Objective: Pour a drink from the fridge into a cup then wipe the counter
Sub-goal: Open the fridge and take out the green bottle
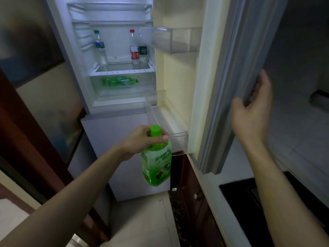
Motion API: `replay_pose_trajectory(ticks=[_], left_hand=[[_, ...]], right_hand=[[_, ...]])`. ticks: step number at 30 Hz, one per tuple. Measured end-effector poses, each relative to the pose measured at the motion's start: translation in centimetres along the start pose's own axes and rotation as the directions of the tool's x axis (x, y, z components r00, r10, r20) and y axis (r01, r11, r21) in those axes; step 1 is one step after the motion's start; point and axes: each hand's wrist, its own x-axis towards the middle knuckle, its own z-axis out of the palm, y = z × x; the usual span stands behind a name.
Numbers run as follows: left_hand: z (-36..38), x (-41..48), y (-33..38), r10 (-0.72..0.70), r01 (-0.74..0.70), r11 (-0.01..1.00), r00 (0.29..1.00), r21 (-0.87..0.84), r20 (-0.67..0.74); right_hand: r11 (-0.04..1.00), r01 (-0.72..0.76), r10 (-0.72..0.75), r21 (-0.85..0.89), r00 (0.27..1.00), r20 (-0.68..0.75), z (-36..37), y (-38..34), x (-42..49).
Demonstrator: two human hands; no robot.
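The left hand [142, 139] grips a green bottle [156, 163] by its neck, fingers and thumb curled just under the bright green screw cap, which is on. The bottle hangs roughly upright in the air in front of the closed lower compartment of the fridge [122, 157], just beside the lower door bin [178, 138]. It is translucent plastic holding pale green liquid, and its wrap label is green and white with printed characters and a small picture too blurred to read.

The right hand [252, 107] grasps the outer edge of the open fridge door [222, 86], fingers wrapped round the edge and thumb on the inner side.

Inside the fridge, a clear bottle with a blue label [100, 49] stands at the left of the shelf, and a red-capped bottle [133, 47] stands at the right, close against a dark-labelled bottle [143, 50]. Another green bottle [119, 82] lies on its side in the drawer below. The door swings over a pale counter [302, 139].
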Motion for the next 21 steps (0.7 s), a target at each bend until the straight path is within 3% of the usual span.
replay_pose_trajectory(ticks=[5,12,21], left_hand=[[-1.0,-0.8,0.0,0.007,-0.007,1.0,0.999,-0.013,-0.034],[-5.1,-3.1,-1.5,-0.036,0.034,0.999,0.996,-0.021,-0.088],[-10.9,-6.7,-4.2,-0.069,0.049,0.995,0.964,-0.083,-0.255]], right_hand=[[0.999,0.034,-0.034,0.008,0.999,-0.024,1.0,-1.0,-0.9],[0.981,0.196,-0.196,-0.01,0.98,-0.018,5.4,-2.8,-3.1],[0.934,0.357,-0.352,0.004,0.921,0.168,14.0,-7.4,-6.0]])
